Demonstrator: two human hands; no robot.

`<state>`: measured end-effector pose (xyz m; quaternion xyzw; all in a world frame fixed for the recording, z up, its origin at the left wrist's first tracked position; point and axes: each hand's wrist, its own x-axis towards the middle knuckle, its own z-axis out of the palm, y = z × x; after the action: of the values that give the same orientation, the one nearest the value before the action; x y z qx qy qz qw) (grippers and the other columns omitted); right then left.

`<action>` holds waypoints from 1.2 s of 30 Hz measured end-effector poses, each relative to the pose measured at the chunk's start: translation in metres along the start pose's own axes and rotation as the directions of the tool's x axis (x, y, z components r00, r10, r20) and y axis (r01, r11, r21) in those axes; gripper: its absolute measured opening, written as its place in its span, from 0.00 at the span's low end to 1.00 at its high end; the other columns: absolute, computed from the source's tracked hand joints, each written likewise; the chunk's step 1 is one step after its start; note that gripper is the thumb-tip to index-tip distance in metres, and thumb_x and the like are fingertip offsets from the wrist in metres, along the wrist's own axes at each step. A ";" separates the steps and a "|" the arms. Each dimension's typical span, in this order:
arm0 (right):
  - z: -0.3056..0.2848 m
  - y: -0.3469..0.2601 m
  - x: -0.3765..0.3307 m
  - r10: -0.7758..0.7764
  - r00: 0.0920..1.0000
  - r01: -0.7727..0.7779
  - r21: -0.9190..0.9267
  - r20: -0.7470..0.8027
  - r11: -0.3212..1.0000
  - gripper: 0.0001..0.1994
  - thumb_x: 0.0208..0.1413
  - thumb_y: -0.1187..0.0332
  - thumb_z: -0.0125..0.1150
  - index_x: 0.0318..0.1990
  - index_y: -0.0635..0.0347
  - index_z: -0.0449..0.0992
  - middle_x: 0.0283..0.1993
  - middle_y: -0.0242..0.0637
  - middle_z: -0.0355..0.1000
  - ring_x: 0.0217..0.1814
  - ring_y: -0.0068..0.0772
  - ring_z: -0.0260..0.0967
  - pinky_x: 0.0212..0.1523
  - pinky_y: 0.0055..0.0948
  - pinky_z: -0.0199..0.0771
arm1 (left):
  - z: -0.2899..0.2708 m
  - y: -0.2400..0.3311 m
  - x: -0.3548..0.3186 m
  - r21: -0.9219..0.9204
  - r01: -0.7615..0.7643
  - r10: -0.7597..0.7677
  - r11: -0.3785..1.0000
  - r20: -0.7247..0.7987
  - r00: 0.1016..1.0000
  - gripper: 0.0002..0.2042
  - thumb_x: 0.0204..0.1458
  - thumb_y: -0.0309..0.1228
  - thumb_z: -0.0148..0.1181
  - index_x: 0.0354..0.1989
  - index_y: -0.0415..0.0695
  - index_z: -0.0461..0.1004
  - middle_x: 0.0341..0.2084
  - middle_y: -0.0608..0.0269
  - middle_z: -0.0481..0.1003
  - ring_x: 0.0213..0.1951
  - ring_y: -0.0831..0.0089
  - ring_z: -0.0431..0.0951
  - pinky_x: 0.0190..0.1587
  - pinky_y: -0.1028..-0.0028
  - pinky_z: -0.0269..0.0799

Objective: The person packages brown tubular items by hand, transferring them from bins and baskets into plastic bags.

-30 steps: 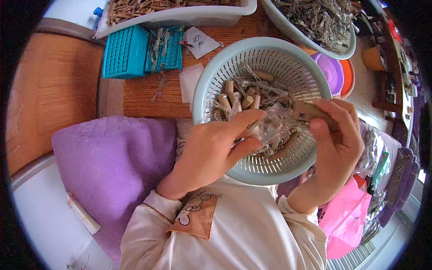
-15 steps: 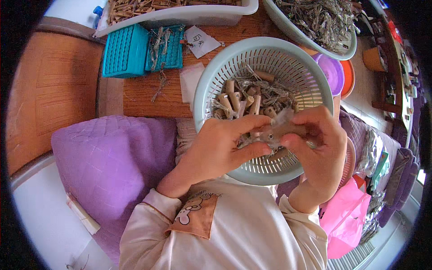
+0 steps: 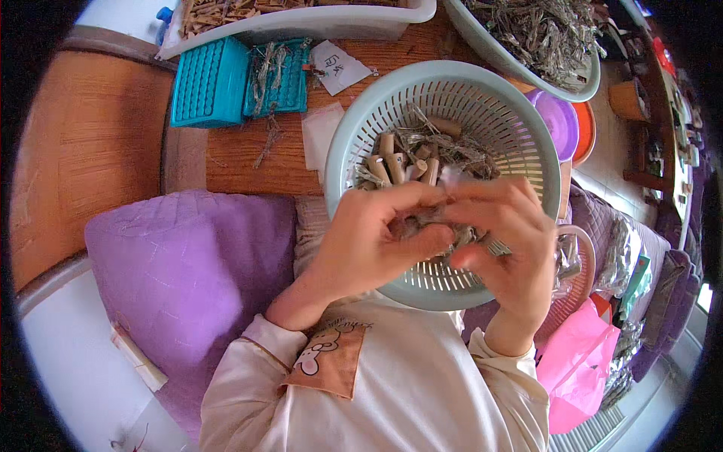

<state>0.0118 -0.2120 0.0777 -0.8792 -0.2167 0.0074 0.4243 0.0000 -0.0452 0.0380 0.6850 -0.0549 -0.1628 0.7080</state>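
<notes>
In front of me stands a grey-green round basket (image 3: 346, 143) with slotted walls. Inside lie several short tan paper tubes (image 3: 395, 167) among tangled thin silvery strips (image 3: 474, 158). Over its near side, my left hand (image 3: 369, 233) is closed, thumb and fingers curled around a small clear, crinkled piece that is partly hidden. My right hand (image 3: 512, 241) meets it fingertip to fingertip, fingers bent and somewhat blurred. What it grips, if anything, is hidden behind the fingers.
On the wooden table (image 3: 248, 166) are two teal racks (image 3: 209, 83), one bearing silvery strips, and a paper slip (image 3: 339, 68). A white bin (image 3: 339, 29) of brown pieces stands behind. Another basket (image 3: 482, 45) of silvery strips is far right. A purple-covered cushion (image 3: 188, 279) lies left, a pink bag (image 3: 576, 369) right.
My right hand has moved left and turned, its fingers now lying over the left fingertips. The tan tube and clear plastic seen between the hands before are now mostly hidden.
</notes>
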 end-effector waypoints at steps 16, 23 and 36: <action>0.031 0.013 -0.019 0.383 0.922 -0.256 0.657 -0.054 0.709 0.18 0.49 0.63 0.55 0.43 0.70 0.68 0.35 0.36 0.70 0.38 0.19 0.64 0.39 0.19 0.64 | -0.006 -0.014 0.000 0.138 -0.104 0.104 0.985 0.011 0.995 0.17 0.41 0.35 0.61 0.39 0.39 0.70 0.23 0.66 0.73 0.17 0.87 0.65 0.18 0.84 0.61; 0.024 0.002 -0.018 0.433 0.901 -0.353 0.637 0.034 0.685 0.17 0.48 0.61 0.55 0.41 0.66 0.71 0.29 0.33 0.71 0.31 0.17 0.64 0.33 0.17 0.64 | -0.013 0.010 0.004 0.701 -0.567 0.720 0.433 0.111 0.686 0.13 0.36 0.28 0.62 0.34 0.40 0.73 0.33 0.53 0.73 0.24 0.71 0.76 0.25 0.78 0.70; 0.028 -0.005 -0.015 -0.050 0.986 0.005 -0.272 -0.158 0.962 0.11 0.32 0.79 0.59 0.29 0.64 0.73 0.24 0.36 0.70 0.20 0.32 0.62 0.22 0.24 0.63 | -0.008 0.015 0.007 0.703 -0.556 0.595 0.443 0.233 0.769 0.08 0.33 0.21 0.58 0.27 0.40 0.74 0.29 0.59 0.74 0.25 0.71 0.75 0.25 0.78 0.71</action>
<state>-0.0087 -0.1943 0.0611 -0.9234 -0.1923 -0.1002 0.3167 0.0115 -0.0392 0.0517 0.8532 -0.3277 0.1403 0.3807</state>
